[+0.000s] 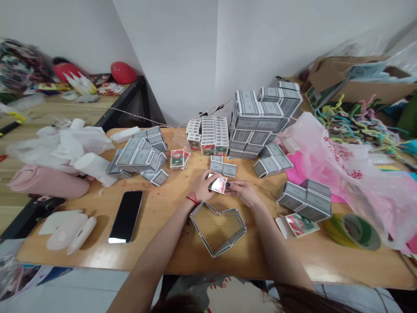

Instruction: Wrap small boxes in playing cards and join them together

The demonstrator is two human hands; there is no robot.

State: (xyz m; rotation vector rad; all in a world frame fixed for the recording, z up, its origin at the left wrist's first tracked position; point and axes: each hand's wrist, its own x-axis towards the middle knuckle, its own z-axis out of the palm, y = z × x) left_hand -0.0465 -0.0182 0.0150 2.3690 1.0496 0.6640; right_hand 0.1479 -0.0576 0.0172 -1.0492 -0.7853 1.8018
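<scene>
A small playing card box with a glossy red-and-white face is between my hands, above the middle of the table. My left hand grips its left side, fingers partly hidden behind it. At its right edge my right hand pinches with thumb and fingers; a small dark spot shows at the fingertips, too small to name. Between my forearms stands a heart-shaped ring of grey patterned card pieces. Just beyond my hands lie grey-backed card boxes.
Stacked grey card boxes stand at the back right, beside rows of card boxes. Another grey pile is at left, near a phone. At right are joined boxes, green-yellow tape and a plastic bag.
</scene>
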